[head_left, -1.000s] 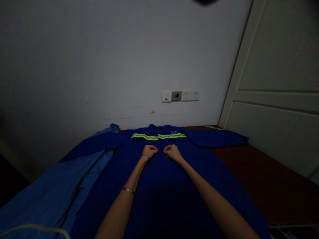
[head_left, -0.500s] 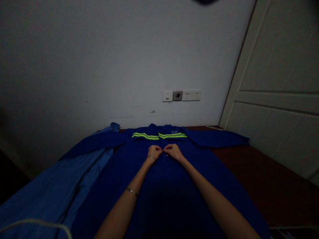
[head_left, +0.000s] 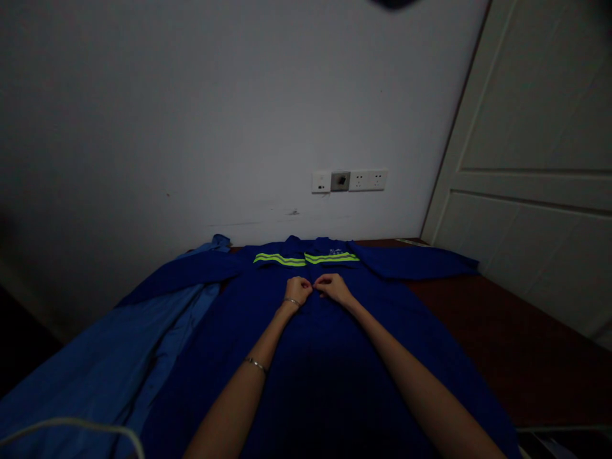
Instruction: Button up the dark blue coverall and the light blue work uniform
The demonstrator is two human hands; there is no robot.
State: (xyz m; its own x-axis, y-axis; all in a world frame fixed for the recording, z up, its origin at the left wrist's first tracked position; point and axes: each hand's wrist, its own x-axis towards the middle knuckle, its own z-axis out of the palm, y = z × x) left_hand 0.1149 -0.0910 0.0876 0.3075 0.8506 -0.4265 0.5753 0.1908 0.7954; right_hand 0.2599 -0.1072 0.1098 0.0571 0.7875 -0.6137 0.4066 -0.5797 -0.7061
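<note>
A dark blue work jacket [head_left: 373, 338] lies spread out before me, its sleeves stretched to both sides. Yellow-green reflective bands [head_left: 331, 258] cross its chest. Just below these bands, my left hand [head_left: 297, 291] pinches the fabric at the jacket's front middle line. Facing it, my right hand [head_left: 335, 289] has thumb and forefinger closed on the same front edge, the fingertips of both hands nearly touching. Whether a button or fastener sits between the fingers is too small and dark to tell.
A lighter blue garment [head_left: 105, 357] lies on the left, partly under the jacket's sleeve. The dark red-brown surface [head_left: 478, 344] shows at right. Behind stands a pale wall with sockets [head_left: 367, 180], and a panelled door [head_left: 535, 178] at right. A pale cable [head_left: 71, 421] crosses the lower left.
Both hands keep their pinch at the jacket's front with only a slight shift of the fingers. The view has tilted very slightly.
</note>
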